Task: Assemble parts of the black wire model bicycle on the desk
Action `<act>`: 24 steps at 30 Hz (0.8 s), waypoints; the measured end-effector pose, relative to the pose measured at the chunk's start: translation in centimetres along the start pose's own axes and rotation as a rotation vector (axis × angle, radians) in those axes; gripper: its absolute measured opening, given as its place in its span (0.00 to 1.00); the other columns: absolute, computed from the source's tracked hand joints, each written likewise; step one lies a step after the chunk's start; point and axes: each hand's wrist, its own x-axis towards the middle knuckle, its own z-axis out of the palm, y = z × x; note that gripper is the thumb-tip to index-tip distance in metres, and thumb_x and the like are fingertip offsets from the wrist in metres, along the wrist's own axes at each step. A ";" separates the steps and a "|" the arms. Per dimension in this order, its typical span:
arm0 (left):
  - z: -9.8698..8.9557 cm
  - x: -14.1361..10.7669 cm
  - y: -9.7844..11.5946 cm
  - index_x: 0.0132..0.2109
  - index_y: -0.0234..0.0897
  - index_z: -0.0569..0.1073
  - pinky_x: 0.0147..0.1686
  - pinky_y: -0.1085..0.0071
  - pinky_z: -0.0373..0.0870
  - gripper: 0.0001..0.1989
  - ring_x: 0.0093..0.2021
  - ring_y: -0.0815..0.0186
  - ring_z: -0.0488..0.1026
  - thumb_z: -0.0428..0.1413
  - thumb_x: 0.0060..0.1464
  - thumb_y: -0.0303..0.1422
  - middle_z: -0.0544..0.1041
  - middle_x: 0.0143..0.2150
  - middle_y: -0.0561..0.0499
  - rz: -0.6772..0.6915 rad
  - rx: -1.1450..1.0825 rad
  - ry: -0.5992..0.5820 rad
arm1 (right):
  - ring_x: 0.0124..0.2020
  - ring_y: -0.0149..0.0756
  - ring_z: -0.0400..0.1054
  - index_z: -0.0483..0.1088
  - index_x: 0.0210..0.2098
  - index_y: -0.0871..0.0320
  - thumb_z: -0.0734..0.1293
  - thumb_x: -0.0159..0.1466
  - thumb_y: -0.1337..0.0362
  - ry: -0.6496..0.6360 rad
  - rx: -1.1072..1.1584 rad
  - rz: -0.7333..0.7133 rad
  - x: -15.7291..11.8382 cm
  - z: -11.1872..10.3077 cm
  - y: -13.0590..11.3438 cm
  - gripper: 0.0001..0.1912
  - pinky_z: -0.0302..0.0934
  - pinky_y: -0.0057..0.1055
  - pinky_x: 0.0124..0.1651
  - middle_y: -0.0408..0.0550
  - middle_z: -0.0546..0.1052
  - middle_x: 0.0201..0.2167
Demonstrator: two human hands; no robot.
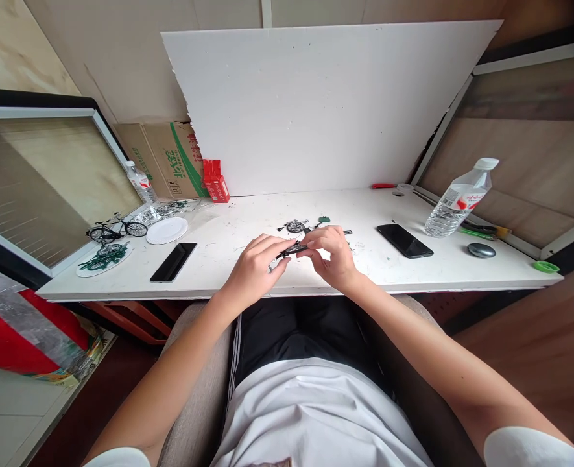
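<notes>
My left hand (pixel 255 267) and my right hand (pixel 334 259) meet above the front edge of the white table. Between their fingertips is a small black model bicycle part (pixel 292 250), pinched from both sides. Fingers cover much of it, so its exact shape cannot be made out. Just behind the hands lie a small black spoked wheel (pixel 295 226) and a little dark green piece (pixel 324 219), with other small black parts. At the far left a black model bicycle (pixel 116 229) stands upright.
A white plate (pixel 167 230), a disc with green parts (pixel 102 259) and a phone (pixel 174 262) lie left. Another phone (pixel 404 240), a water bottle (pixel 460 198), a grey oval object (pixel 481 250) and a green cap (pixel 545 266) are right. A white board (pixel 335 107) stands behind.
</notes>
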 end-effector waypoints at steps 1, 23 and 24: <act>0.0 0.0 0.0 0.64 0.44 0.77 0.58 0.56 0.75 0.20 0.55 0.55 0.78 0.58 0.68 0.28 0.82 0.54 0.43 -0.004 -0.019 0.004 | 0.38 0.42 0.78 0.64 0.48 0.47 0.68 0.73 0.67 0.004 0.013 -0.011 0.1 0.0 -0.1 0.11 0.62 0.43 0.44 0.44 0.82 0.39; -1.6 0.8 0.5 0.50 0.40 0.86 0.49 0.65 0.80 0.13 0.50 0.57 0.82 0.62 0.66 0.42 0.85 0.50 0.44 -0.422 -0.400 -0.095 | 0.42 0.39 0.77 0.69 0.43 0.49 0.61 0.74 0.74 -0.165 0.009 -0.002 0.6 -0.6 -1.3 0.12 0.65 0.42 0.44 0.44 0.82 0.40; -1.6 0.8 0.5 0.50 0.40 0.86 0.48 0.65 0.80 0.13 0.50 0.57 0.82 0.62 0.66 0.41 0.85 0.50 0.45 -0.417 -0.395 -0.098 | 0.43 0.39 0.77 0.69 0.43 0.48 0.60 0.74 0.74 -0.169 0.011 -0.019 0.6 -0.6 -1.3 0.13 0.65 0.41 0.44 0.44 0.82 0.40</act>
